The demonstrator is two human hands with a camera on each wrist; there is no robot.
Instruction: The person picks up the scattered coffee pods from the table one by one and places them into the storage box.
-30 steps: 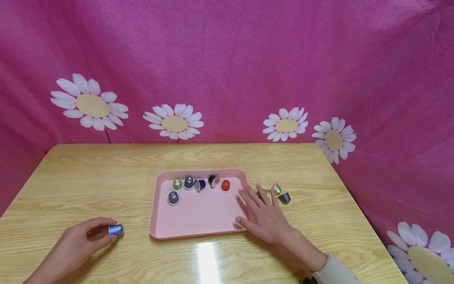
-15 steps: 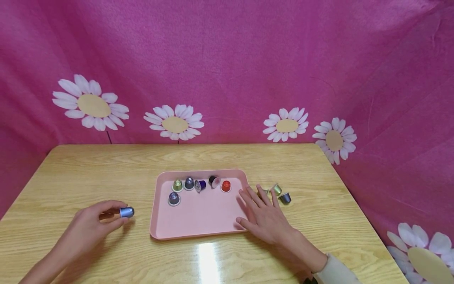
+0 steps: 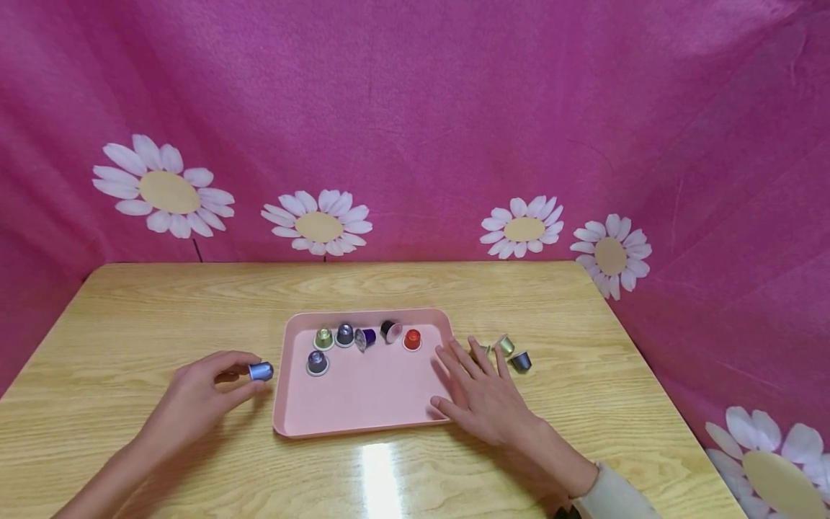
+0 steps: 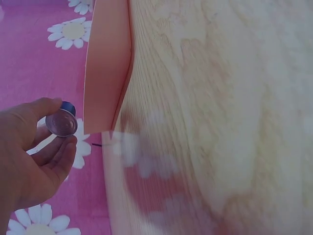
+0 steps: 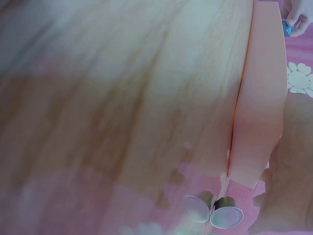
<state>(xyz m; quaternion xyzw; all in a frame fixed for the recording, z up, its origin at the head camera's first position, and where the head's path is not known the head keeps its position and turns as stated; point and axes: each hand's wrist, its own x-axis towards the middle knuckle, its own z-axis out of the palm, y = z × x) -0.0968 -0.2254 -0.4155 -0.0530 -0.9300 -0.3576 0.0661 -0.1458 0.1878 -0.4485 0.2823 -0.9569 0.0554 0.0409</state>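
Note:
My left hand (image 3: 201, 393) pinches a blue coffee capsule (image 3: 261, 371) between thumb and fingers, just left of the pink tray (image 3: 363, 422). In the left wrist view the capsule's round lid (image 4: 62, 123) faces the camera. My right hand (image 3: 486, 404) lies with spread, straight fingers over the tray's right rim. Inside the tray are several capsules: a red capsule (image 3: 412, 339), a black capsule (image 3: 391, 331) and a purple capsule (image 3: 366, 338) lying tipped, a light green capsule (image 3: 323, 337), a dark grey capsule (image 3: 345, 334), and a grey-blue capsule (image 3: 317, 362) in front.
Right of the tray, beyond my right fingertips, a green capsule (image 3: 506, 345) and a dark capsule (image 3: 521, 361) lie on the wooden table (image 3: 583, 425). Another capsule there is partly hidden by my fingers. A pink flowered cloth (image 3: 415, 130) hangs behind the table.
My left hand has moved right and away from me, carrying the blue capsule from the table's left side to beside the tray's left rim. My right hand has stayed in place.

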